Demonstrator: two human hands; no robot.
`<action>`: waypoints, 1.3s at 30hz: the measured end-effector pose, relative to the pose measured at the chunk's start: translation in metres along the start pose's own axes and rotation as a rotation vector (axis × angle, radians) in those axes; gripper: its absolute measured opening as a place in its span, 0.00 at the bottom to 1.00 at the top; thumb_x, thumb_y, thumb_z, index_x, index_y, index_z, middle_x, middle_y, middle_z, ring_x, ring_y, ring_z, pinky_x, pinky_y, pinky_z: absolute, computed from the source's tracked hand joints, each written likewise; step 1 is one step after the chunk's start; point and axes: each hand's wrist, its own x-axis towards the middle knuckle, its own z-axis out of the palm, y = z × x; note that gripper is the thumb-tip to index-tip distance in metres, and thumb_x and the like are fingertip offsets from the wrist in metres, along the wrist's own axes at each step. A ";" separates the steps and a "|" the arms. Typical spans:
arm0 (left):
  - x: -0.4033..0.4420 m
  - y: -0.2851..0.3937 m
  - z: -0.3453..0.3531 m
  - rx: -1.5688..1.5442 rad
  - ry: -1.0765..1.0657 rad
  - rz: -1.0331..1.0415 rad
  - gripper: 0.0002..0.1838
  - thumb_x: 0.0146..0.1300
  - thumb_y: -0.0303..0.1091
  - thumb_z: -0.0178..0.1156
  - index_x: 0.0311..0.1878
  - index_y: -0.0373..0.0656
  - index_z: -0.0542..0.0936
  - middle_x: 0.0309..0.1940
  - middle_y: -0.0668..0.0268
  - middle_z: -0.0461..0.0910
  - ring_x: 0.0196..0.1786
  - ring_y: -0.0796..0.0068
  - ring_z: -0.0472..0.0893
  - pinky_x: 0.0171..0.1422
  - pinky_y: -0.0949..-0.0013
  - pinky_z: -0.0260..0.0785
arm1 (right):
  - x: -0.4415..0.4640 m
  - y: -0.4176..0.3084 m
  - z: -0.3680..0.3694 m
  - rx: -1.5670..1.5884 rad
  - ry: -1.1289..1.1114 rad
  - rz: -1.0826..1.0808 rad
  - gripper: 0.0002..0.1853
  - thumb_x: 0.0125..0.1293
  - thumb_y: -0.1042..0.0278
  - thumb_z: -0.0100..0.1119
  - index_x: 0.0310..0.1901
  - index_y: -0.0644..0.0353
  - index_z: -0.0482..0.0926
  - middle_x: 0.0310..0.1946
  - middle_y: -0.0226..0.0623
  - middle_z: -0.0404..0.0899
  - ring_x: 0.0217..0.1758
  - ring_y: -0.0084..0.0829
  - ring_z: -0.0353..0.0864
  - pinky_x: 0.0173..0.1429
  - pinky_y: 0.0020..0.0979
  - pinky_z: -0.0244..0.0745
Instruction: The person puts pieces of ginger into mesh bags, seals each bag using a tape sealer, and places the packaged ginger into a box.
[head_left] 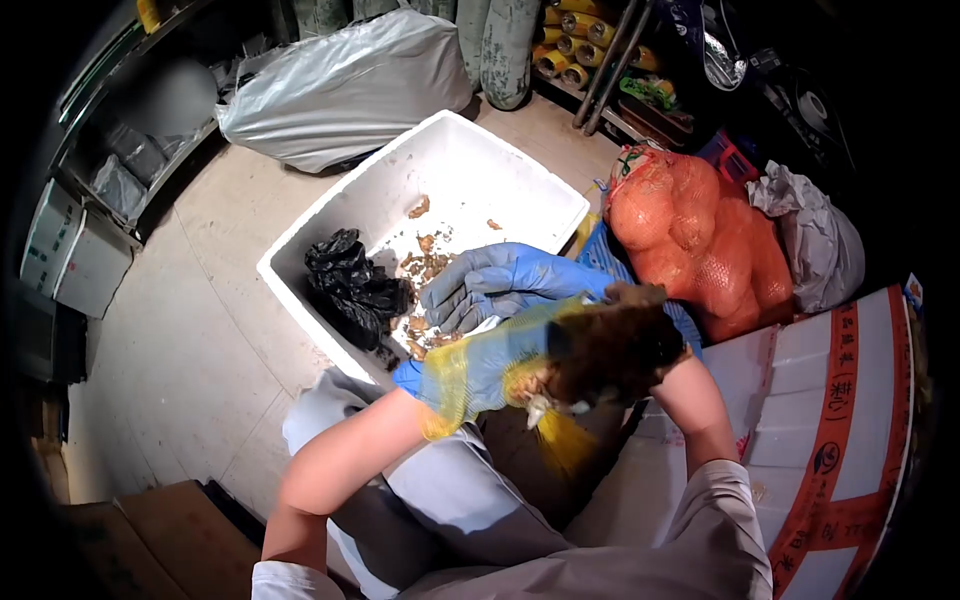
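Observation:
A yellow mesh bag (455, 385) is draped over my left hand (408, 376), which wears a blue glove; the mesh covers most of its fingers. Against the bag hangs a blurred dark brown clump (625, 345), its kind unclear, with a pale bit at its lower edge. My right hand (500, 283), in a blue and grey glove, reaches leftward above the bag, fingers stretched and slightly bent, nothing visible in them. Beneath the hands is a white foam box (515, 165) holding a crumpled black plastic bag (350, 285) and scattered brown scraps (425, 265).
Orange net sacks (690, 240) bulge at the right, beside a grey crumpled bag (815, 240). A carton with red tape (830, 400) stands near my right arm. Beyond the box lies a silver-covered bundle (350, 85). Shelving (170, 180) lines the left, with brown cardboard (160, 540) below.

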 end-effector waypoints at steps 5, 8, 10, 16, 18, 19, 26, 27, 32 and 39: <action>-0.004 -0.059 0.011 0.054 -0.135 -0.138 0.32 0.54 0.39 0.55 0.60 0.38 0.56 0.55 0.58 0.63 0.54 0.69 0.67 0.56 0.67 0.64 | -0.007 0.019 0.013 -0.134 -0.446 -0.048 0.13 0.46 0.77 0.55 0.37 0.68 0.73 0.35 0.37 0.74 0.37 0.25 0.72 0.45 0.24 0.69; -0.008 -0.066 0.011 0.063 -0.150 -0.138 0.33 0.53 0.39 0.56 0.60 0.38 0.55 0.55 0.58 0.62 0.55 0.69 0.66 0.57 0.67 0.63 | -0.015 0.034 0.006 -0.360 -0.382 0.062 0.11 0.47 0.76 0.56 0.35 0.66 0.73 0.33 0.35 0.74 0.35 0.22 0.72 0.42 0.22 0.67; -0.011 -0.066 0.009 0.072 -0.148 -0.131 0.34 0.53 0.39 0.56 0.60 0.38 0.55 0.55 0.58 0.62 0.56 0.69 0.66 0.57 0.67 0.62 | -0.014 0.039 0.005 -0.408 -0.380 0.024 0.09 0.48 0.73 0.58 0.32 0.64 0.73 0.31 0.31 0.73 0.35 0.19 0.70 0.40 0.20 0.65; -0.012 -0.058 -0.011 0.101 -0.109 -0.068 0.36 0.51 0.40 0.58 0.61 0.38 0.54 0.56 0.57 0.61 0.58 0.68 0.64 0.59 0.67 0.60 | -0.024 0.027 0.009 -0.489 0.103 -0.081 0.10 0.59 0.65 0.49 0.35 0.64 0.70 0.30 0.29 0.69 0.34 0.16 0.65 0.38 0.18 0.63; -0.019 -0.049 -0.017 0.271 -0.111 0.020 0.38 0.49 0.40 0.60 0.61 0.37 0.54 0.57 0.57 0.59 0.60 0.69 0.61 0.60 0.68 0.58 | -0.036 0.020 0.009 -0.335 0.239 -0.102 0.08 0.61 0.67 0.46 0.35 0.64 0.70 0.31 0.30 0.70 0.34 0.17 0.65 0.38 0.18 0.63; -0.020 -0.042 -0.021 0.443 -0.114 0.106 0.40 0.47 0.41 0.62 0.61 0.36 0.54 0.58 0.57 0.57 0.61 0.70 0.58 0.62 0.69 0.55 | -0.041 0.021 0.002 -0.382 0.171 -0.177 0.10 0.62 0.67 0.45 0.41 0.64 0.70 0.33 0.32 0.71 0.36 0.19 0.68 0.39 0.19 0.65; -0.016 0.005 -0.014 0.570 -0.012 0.281 0.38 0.37 0.34 0.69 0.54 0.35 0.64 0.47 0.61 0.71 0.48 0.73 0.72 0.51 0.73 0.66 | -0.078 0.051 -0.002 -1.390 0.340 -0.500 0.18 0.59 0.67 0.44 0.52 0.61 0.65 0.44 0.42 0.69 0.48 0.31 0.69 0.53 0.27 0.63; -0.011 -0.007 -0.020 0.384 -0.019 0.194 0.39 0.37 0.32 0.69 0.56 0.36 0.63 0.49 0.62 0.70 0.50 0.72 0.71 0.54 0.72 0.65 | -0.080 0.053 0.002 -1.485 0.361 -0.531 0.19 0.59 0.68 0.44 0.53 0.61 0.65 0.45 0.43 0.68 0.49 0.32 0.69 0.54 0.28 0.63; -0.005 -0.010 -0.021 0.290 0.048 0.346 0.40 0.40 0.33 0.67 0.58 0.37 0.59 0.51 0.62 0.68 0.52 0.72 0.69 0.56 0.70 0.63 | -0.061 0.076 0.032 -1.386 0.858 -0.493 0.08 0.54 0.64 0.51 0.28 0.59 0.76 0.25 0.39 0.73 0.28 0.35 0.71 0.34 0.32 0.67; -0.004 0.007 -0.013 0.111 0.132 0.544 0.38 0.44 0.30 0.63 0.59 0.37 0.56 0.50 0.61 0.66 0.50 0.71 0.70 0.55 0.70 0.63 | -0.064 0.103 0.048 0.081 0.736 -0.422 0.16 0.50 0.72 0.56 0.42 0.63 0.69 0.32 0.35 0.73 0.33 0.26 0.74 0.40 0.25 0.69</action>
